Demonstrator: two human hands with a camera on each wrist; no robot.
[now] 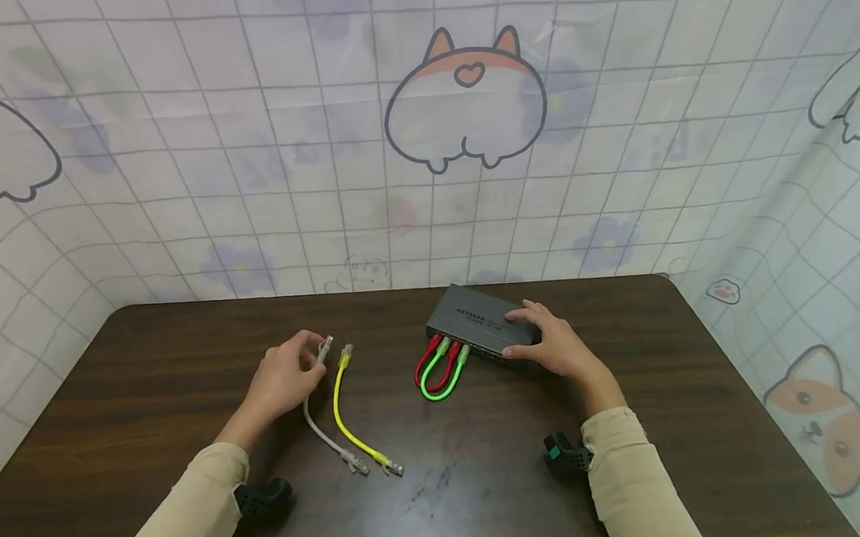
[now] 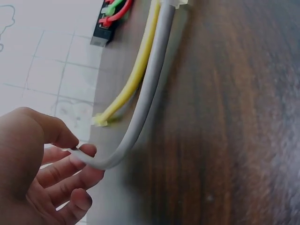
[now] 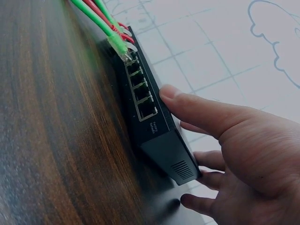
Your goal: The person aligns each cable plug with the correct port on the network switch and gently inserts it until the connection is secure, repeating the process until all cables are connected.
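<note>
A short grey Ethernet patch cable (image 1: 326, 439) has its upper plug end pinched between the thumb and fingers of my left hand (image 1: 282, 380). Its other plug lies low on the table. Just right of it lies a yellow patch cable (image 1: 352, 434), untouched. My right hand (image 1: 555, 345) rests on the right end of a dark Netgear network switch (image 1: 471, 314), thumb (image 3: 170, 92) at the top front edge and fingers fairly straight. Red (image 1: 424, 367) and green (image 1: 439, 396) patch cables loop out of its left ports. Several open ports (image 3: 142, 92) show toward the right end.
Everything lies on a dark wooden table (image 1: 149, 421). A white gridded curtain (image 1: 304, 177) with cartoon animals hangs behind and along both sides. Black wrist devices (image 1: 265, 498) sit at both sleeve cuffs.
</note>
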